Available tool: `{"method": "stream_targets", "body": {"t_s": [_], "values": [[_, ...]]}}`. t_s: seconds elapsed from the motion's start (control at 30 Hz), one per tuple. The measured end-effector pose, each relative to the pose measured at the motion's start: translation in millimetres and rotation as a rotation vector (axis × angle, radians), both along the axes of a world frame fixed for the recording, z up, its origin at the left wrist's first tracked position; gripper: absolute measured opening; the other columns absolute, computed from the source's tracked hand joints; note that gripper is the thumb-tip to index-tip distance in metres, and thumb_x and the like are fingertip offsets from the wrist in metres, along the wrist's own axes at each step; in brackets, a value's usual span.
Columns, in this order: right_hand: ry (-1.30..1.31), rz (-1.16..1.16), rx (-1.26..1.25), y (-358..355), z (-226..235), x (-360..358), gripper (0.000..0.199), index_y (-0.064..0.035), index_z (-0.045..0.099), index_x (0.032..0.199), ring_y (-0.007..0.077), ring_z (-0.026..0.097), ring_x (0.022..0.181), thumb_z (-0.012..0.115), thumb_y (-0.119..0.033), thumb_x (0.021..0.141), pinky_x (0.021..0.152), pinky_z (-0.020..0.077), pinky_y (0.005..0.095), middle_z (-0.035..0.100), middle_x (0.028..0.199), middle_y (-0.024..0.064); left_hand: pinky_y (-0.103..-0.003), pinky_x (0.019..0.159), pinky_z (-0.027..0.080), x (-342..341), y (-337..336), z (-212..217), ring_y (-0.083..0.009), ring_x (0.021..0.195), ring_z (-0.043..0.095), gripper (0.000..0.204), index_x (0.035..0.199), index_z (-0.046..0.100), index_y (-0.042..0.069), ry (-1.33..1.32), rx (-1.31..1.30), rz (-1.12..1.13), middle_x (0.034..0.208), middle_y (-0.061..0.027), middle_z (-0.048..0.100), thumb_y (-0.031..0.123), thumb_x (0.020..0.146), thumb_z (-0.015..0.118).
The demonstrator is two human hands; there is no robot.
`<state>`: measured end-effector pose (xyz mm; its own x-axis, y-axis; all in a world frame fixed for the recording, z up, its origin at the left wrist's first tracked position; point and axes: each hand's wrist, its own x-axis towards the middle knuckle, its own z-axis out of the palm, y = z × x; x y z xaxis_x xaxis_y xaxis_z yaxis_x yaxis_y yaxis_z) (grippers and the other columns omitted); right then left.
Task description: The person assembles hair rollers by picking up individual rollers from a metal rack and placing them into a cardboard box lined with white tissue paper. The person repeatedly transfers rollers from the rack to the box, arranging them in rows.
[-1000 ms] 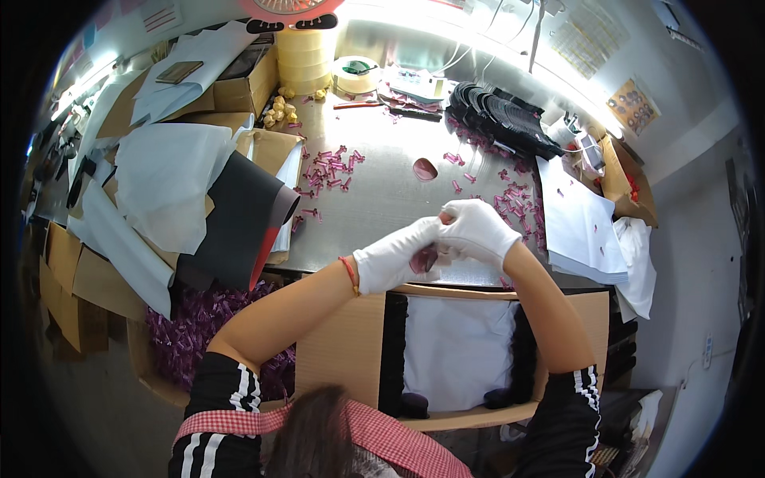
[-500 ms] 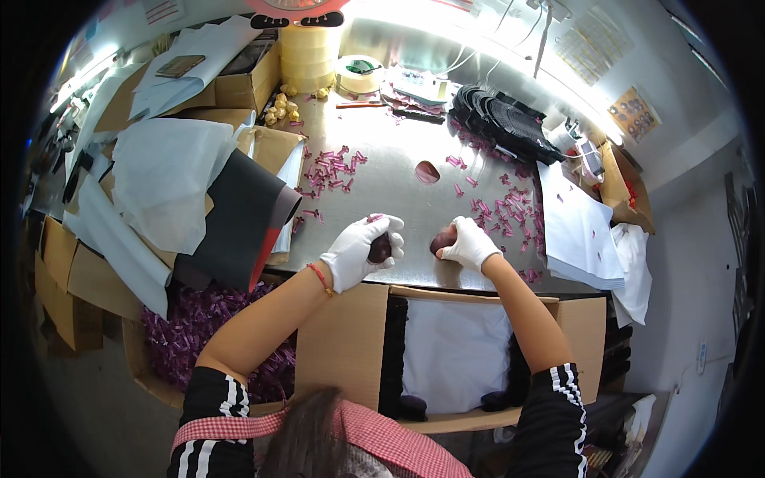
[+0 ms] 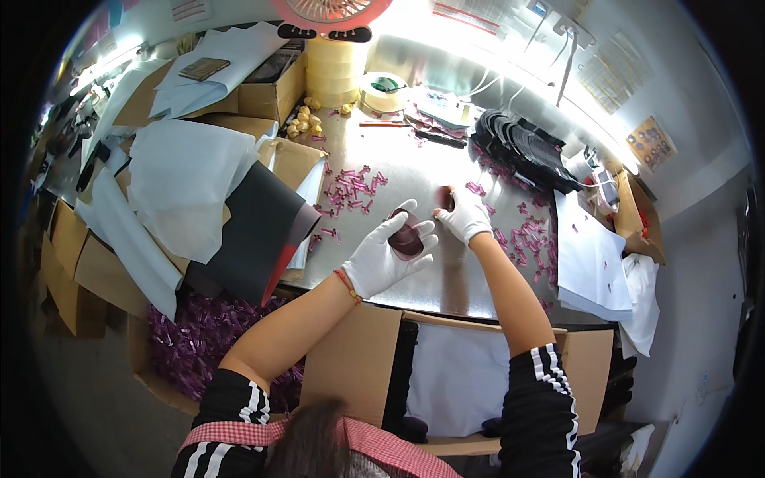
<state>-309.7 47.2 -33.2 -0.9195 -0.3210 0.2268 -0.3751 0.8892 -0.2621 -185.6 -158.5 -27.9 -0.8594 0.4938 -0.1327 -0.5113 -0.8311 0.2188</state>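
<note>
The gloved left hand (image 3: 388, 253) lies palm up, cradling a dark maroon oval piece (image 3: 406, 238) loosely; tilted, it might slide off. The right hand (image 3: 464, 215), just beside, pinches another maroon piece (image 3: 446, 197). Pink clips (image 3: 351, 190) crowd the counter (image 3: 414, 279) beyond both hands; bare steel lies nearer the body.

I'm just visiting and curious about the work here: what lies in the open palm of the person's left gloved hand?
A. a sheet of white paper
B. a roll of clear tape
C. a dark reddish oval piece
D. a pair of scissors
C: the left hand is turned palm up in its white glove, with a dark reddish oval piece resting on it, while the right hand reaches over the metal table.
</note>
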Motion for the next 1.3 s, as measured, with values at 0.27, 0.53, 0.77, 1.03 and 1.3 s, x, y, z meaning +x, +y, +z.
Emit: {"method": "stream_targets", "body": {"t_s": [0.27, 0.53, 0.77, 1.03, 1.3], "values": [[0.332, 0.047, 0.023, -23, -5, 1, 0.02, -0.0066, 0.073, 0.096, 0.0281, 0.067, 0.059, 0.065, -0.02, 0.085, 0.059, 0.0555, 0.0391, 0.071, 0.075, 0.0106, -0.043, 0.088, 0.055, -29, -30, -43, -0.0272, 0.106, 0.064, 0.052, 0.098, 0.065, 0.01, -0.108, -0.13, 0.124, 0.105, -0.009, 0.068, 0.059, 0.097, 0.048], [0.282, 0.354, -0.083, -36, 82, 108, 0.027, -0.0079, 0.067, 0.1, 0.0263, 0.064, 0.093, 0.072, -0.026, 0.08, 0.079, 0.0515, 0.0396, 0.068, 0.101, 0.0065, -0.03, 0.072, 0.057, -1, 2, 25, -0.0179, 0.092, 0.066, 0.057, 0.112, 0.061, 0.009, 0.031, -0.212, -0.094, 0.095, -0.0034, 0.066, 0.062, 0.093, 0.054], [-0.006, 0.546, -0.034, -15, 110, 137, 0.021, -0.0108, 0.061, 0.086, 0.0293, 0.064, 0.082, 0.065, -0.031, 0.087, 0.069, 0.0526, 0.0405, 0.063, 0.087, 0.0075, -0.024, 0.052, 0.043, 51, 14, 74, -0.0106, 0.061, 0.055, 0.014, 0.094, 0.058, 0.003, 0.429, -0.719, -0.476, 0.08, -0.0064, 0.062, -0.001, 0.081, 0.059], [0.21, 0.186, 0.146, -17, 81, 225, 0.026, -0.0152, 0.066, 0.077, 0.0269, 0.07, 0.067, 0.058, -0.034, 0.093, 0.056, 0.0536, 0.0395, 0.068, 0.071, 0.0062, -0.033, 0.07, 0.05, 90, 50, -6, -0.0221, 0.078, 0.061, 0.016, 0.104, 0.051, 0.002, 0.806, -1.612, -0.008, 0.082, -0.0098, 0.061, 0.002, 0.089, 0.053], [0.543, 0.061, 0.174, -2, 137, 269, 0.014, -0.0125, 0.065, 0.081, 0.0214, 0.063, 0.058, 0.066, -0.024, 0.089, 0.054, 0.0505, 0.0319, 0.064, 0.067, 0.0025, -0.044, 0.082, 0.051, 159, 93, -8, -0.0403, 0.089, 0.064, 0.009, 0.096, 0.055, 0.002, 1.379, -1.608, 0.151, 0.096, -0.0205, 0.065, 0.004, 0.089, 0.052]]}}
